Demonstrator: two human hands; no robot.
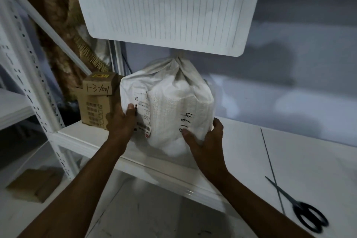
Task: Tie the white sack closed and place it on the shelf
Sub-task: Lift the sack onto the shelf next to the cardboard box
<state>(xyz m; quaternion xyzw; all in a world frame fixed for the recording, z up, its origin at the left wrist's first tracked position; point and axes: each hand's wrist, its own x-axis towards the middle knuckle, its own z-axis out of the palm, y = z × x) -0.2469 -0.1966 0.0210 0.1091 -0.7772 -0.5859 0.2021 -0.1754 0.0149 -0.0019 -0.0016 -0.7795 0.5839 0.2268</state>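
Observation:
The white sack [170, 100] stands upright on the white shelf board [289, 152], its top gathered into a tied neck under a hanging paper sign. It bears a printed shipping label on the left and handwritten black digits on the right. My left hand [121, 121] holds the sack's left side, thumb on the label. My right hand [204, 139] grips the lower right side, fingers curled round the fabric.
A cardboard box [98, 100] marked in pen stands just left of the sack. Black scissors [301, 212] lie on the shelf at the right. A lined paper sign [170, 6] hangs overhead. The perforated shelf upright [36, 91] rises at left; another box [32, 185] lies below.

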